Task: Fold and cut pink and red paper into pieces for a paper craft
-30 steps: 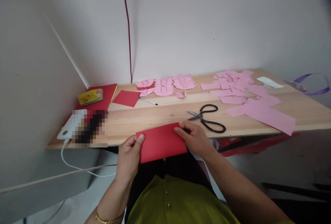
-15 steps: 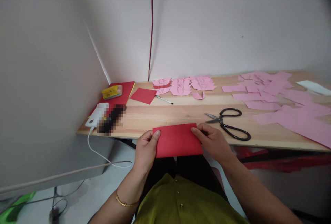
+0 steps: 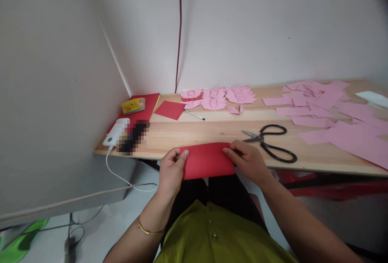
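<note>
A rectangle of red paper (image 3: 207, 162) is stretched between my two hands, just over the table's front edge and above my lap. My left hand (image 3: 173, 168) pinches its upper left corner, thumb on top and fingers behind. At the upper right corner my right hand (image 3: 247, 161) grips it the same way. Whether the paper is folded double I cannot tell. Black-handled scissors (image 3: 262, 137) lie with parted blades on the wooden table (image 3: 182, 133), close beyond my right hand.
Pink cut paper pieces (image 3: 214, 99) sit along the wall, with a red square (image 3: 169, 110) and a pen (image 3: 194, 114) beside them. Pink scraps (image 3: 315, 101) spread over the right side. At left are a white power bank (image 3: 117, 132) with a cable and a yellow packet (image 3: 133, 106).
The red paper's lower edge has risen slightly, and the sheet tilts a little more away. Both hands keep their pinch. The view has shifted slightly.
</note>
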Available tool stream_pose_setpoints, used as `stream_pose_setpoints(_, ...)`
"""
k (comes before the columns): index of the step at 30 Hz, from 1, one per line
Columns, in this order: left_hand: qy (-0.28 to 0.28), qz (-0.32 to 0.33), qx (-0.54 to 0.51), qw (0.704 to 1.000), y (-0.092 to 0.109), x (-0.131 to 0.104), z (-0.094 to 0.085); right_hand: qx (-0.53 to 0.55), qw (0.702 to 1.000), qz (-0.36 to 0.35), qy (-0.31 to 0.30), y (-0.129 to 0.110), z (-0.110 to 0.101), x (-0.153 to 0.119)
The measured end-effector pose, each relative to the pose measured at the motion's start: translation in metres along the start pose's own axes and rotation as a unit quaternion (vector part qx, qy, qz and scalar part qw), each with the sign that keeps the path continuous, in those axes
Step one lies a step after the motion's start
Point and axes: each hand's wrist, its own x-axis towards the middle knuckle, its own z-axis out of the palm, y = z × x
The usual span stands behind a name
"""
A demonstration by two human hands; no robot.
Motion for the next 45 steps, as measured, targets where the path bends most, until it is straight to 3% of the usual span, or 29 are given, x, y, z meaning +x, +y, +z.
stream_pose_setpoints(18,-0.003,-0.01,-0.01,1.0,0.001,0.004,0.005,0.006,1.0,0.004,-0.026,0.004,-0.006,0.002)
stream_pose_setpoints(24,-0.009,0.039,0.102,0.994,0.0,0.016,0.008,-0.015,0.999,-0.003,-0.029,0.008,-0.011,0.008)
stream_pose_setpoints(30,0.004,0.164,0.312,0.936,-0.002,0.049,0.023,-0.148,0.986,-0.045,-0.058,0.027,-0.015,0.031)
stream_pose_setpoints(33,-0.006,0.194,0.427,0.883,-0.005,0.068,0.033,-0.264,0.96,-0.042,-0.088,0.034,-0.014,0.05)
stream_pose_setpoints(39,-0.003,0.23,0.608,0.76,-0.007,0.085,0.045,-0.396,0.909,-0.011,-0.13,0.033,-0.009,0.071)
stream_pose_setpoints(45,0.057,0.215,0.665,0.713,-0.007,0.084,0.046,-0.394,0.915,0.021,-0.08,0.028,-0.008,0.069)
